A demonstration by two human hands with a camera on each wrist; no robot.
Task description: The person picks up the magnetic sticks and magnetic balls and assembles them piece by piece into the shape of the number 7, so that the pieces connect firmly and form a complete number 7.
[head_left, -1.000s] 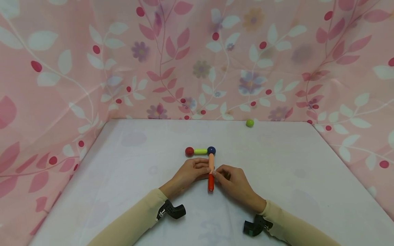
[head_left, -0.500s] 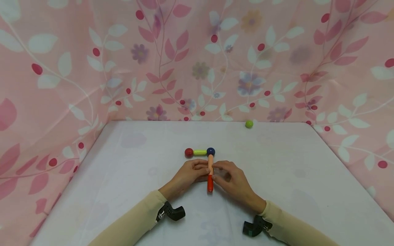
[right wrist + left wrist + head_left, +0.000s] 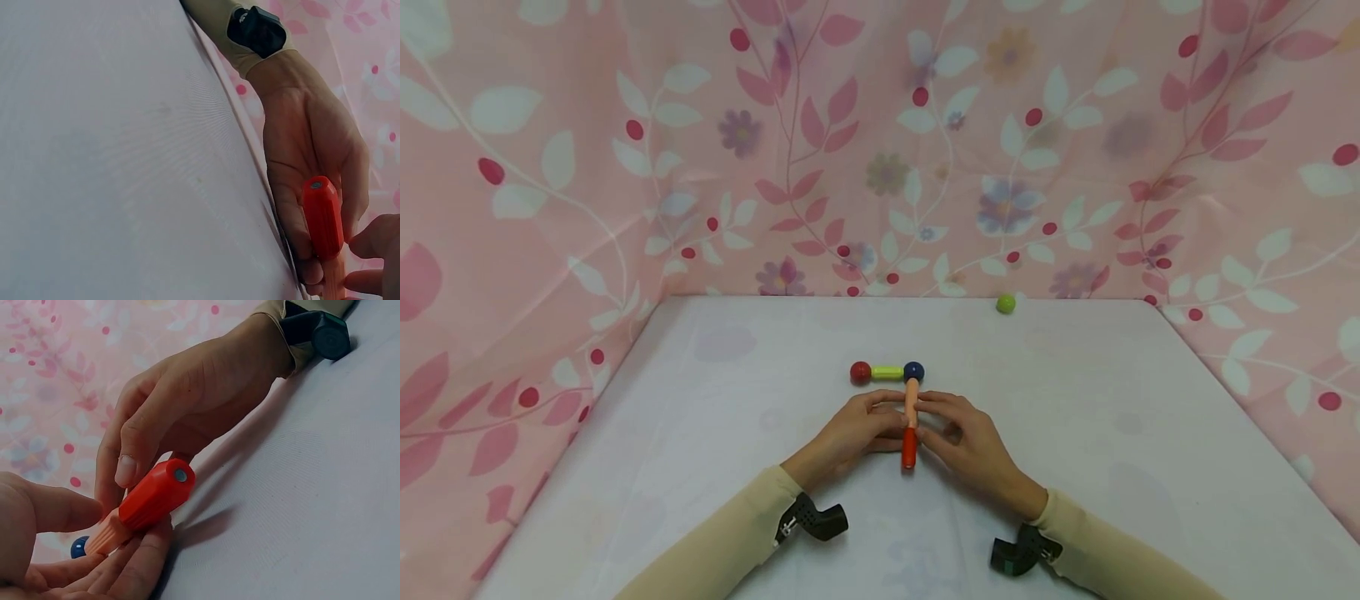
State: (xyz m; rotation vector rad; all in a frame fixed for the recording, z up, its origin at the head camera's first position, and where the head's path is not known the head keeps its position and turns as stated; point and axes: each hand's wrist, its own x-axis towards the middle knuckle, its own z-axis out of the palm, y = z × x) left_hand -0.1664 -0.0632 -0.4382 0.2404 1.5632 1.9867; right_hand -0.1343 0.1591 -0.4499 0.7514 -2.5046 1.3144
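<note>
Two magnetic sticks, an orange one (image 3: 912, 404) and a red one (image 3: 909, 448), stand end to end in a line toward the person. The orange stick's far end meets a dark blue ball (image 3: 913, 372). My left hand (image 3: 853, 433) holds the pair from the left, its fingers (image 3: 134, 569) beneath and beside them around the joint. From the right, my right hand (image 3: 976, 454) pinches them near the same joint, thumb and index finger along the side. A round metal disc shows at the red stick's free end in the left wrist view.
A yellow-green stick (image 3: 887, 372) joins the blue ball to a red ball (image 3: 861, 372) on the white table (image 3: 737, 333). Near the far edge lies a green ball (image 3: 1006, 304). Pink floral cloth (image 3: 880, 167) hangs behind the table.
My right index finger has stretched farther along the orange stick. The red stick's near end has swung slightly left, and the left hand has shifted a little left with its fingers spread more.
</note>
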